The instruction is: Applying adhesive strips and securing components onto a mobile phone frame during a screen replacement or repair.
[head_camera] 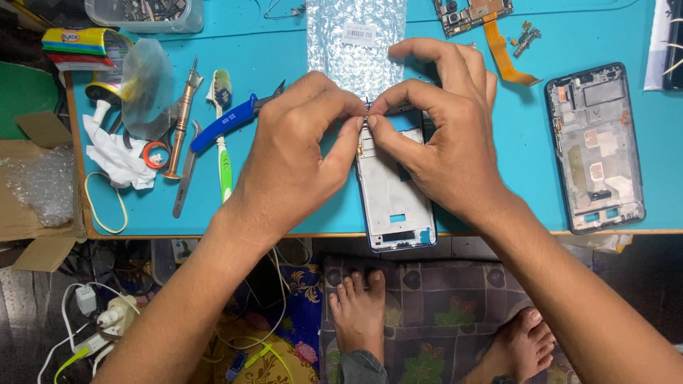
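spanning the scene, a turquoise table [498, 199] bears a silver phone frame [395, 192] at its near edge, a dark phone frame [596, 149] to the right and a clear tub [142, 18] of small parts far left. left hand [292, 156] and right hand [445, 142] pinch fingertips together on a tiny part [366, 114] above the silver frame's top.
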